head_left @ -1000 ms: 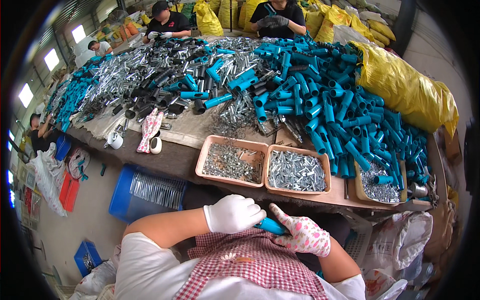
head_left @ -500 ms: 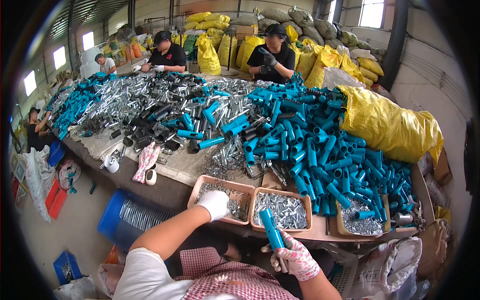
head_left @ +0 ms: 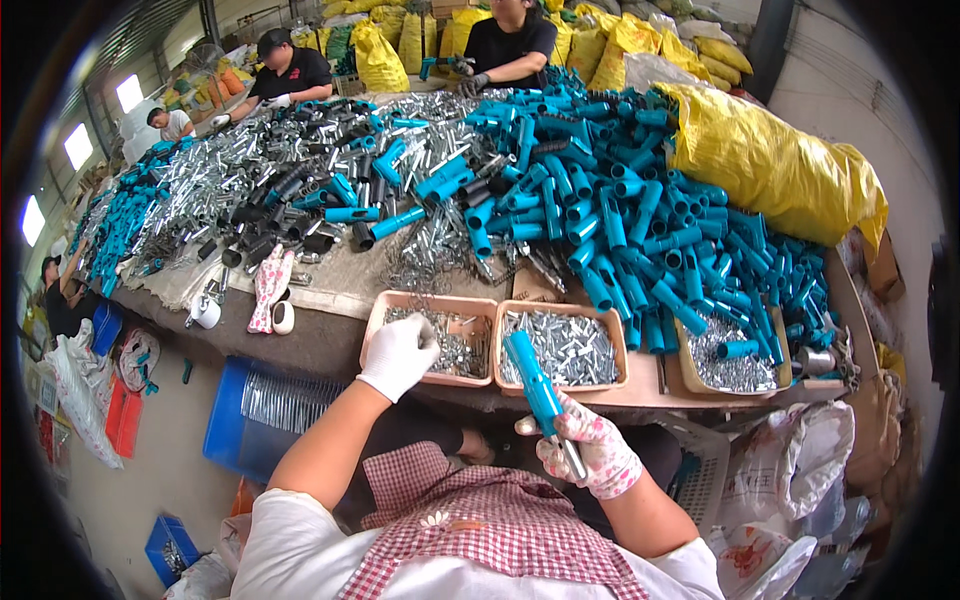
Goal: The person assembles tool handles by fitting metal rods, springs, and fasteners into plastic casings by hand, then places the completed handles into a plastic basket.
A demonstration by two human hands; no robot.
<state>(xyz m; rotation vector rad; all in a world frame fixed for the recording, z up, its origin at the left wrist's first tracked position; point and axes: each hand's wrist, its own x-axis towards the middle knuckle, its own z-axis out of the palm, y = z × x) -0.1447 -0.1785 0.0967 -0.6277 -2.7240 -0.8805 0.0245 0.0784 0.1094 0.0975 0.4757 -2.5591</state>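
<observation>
My left hand, in a white glove, is over the front edge of the left pinkish tray, which holds small metal parts. Its fingers are curled closed, and what they hold, if anything, is hidden. My right hand, in a white glove with pink spots, grips a teal tubular handle with cut-out slots. The handle tilts up to the left, and a shiny metal rod sticks out of its lower end. Just behind the handle stands the middle tray, full of small silvery pins.
Teal tubes are heaped on the right of the table, beside a yellow sack. A third tray stands below them. Metal parts cover the left. A blue crate is at lower left. Several co-workers sit across the table.
The view has tipped downward. My left hand has turned and its fingers are curled over the left tray. The right hand still holds the teal handle, with more of the metal rod showing.
</observation>
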